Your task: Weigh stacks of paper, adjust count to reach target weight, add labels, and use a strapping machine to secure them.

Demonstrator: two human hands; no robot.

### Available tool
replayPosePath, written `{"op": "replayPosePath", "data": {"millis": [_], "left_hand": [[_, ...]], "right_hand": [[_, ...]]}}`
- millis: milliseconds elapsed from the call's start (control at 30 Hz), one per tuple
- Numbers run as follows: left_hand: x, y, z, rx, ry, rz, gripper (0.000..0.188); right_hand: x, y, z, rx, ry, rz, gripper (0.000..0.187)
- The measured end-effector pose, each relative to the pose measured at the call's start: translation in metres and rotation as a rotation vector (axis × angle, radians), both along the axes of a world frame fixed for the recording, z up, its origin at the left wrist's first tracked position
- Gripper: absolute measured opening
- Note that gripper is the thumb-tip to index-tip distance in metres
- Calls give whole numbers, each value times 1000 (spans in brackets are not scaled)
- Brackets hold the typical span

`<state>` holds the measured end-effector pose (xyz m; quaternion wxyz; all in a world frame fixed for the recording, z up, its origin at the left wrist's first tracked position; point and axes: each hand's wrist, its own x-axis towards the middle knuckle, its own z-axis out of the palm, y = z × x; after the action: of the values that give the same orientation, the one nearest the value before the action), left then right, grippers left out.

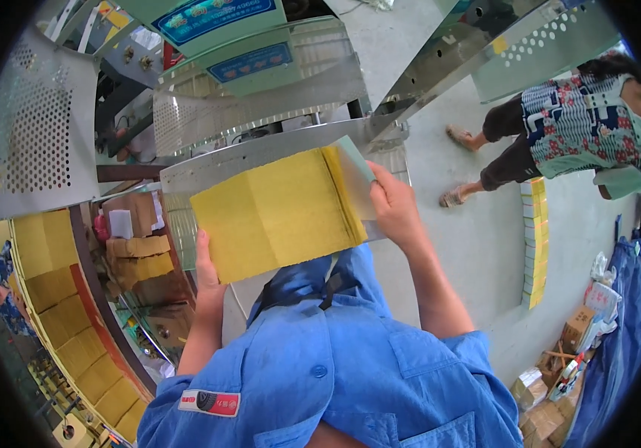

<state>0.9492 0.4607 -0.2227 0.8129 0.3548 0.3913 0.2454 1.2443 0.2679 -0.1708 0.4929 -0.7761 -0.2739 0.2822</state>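
Observation:
A stack of yellow paper (272, 213), rough-edged and with a faint crease down its middle, is held up in front of my waist. My left hand (207, 263) grips its lower left edge, the thumb along the side and the other fingers hidden beneath. At the other end my right hand (395, 207) is closed on a pale green sheet (352, 166) that stands against the stack's right edge. Whether that sheet is a cover or a wrapper I cannot tell. Just behind the stack lies a bare metal shelf (186, 179) of the machine.
Ahead stands a pale green machine (223, 26) with metal guards. A perforated metal panel (29, 127) rises at the left, above a rack of yellow paper stacks (66, 313). To the right, another person (589, 127) is near a row of yellow bundles (535, 239). Boxes (578, 328) sit beside a blue tarp.

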Motion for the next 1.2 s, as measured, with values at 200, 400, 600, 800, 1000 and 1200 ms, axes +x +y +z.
{"op": "replayPosePath", "data": {"millis": [200,400,600,800,1000,1200], "left_hand": [[1,3,2,5,-5,-5,56],[0,4,3,17,-22,-21,56],[2,2,7,46,-13,-40,55],[1,2,5,53,17,-11,55],[-1,3,7,42,12,-33,54],[-2,3,8,47,-11,-69,55]], "right_hand": [[-17,5,-28,104,-102,-1,38],[-20,4,-16,183,360,14,42],[-22,4,-14,146,328,-8,41],[-26,5,-7,6,31,-16,31],[-27,2,6,-7,-220,45,27],[-30,0,-3,-26,-275,42,25]]}}
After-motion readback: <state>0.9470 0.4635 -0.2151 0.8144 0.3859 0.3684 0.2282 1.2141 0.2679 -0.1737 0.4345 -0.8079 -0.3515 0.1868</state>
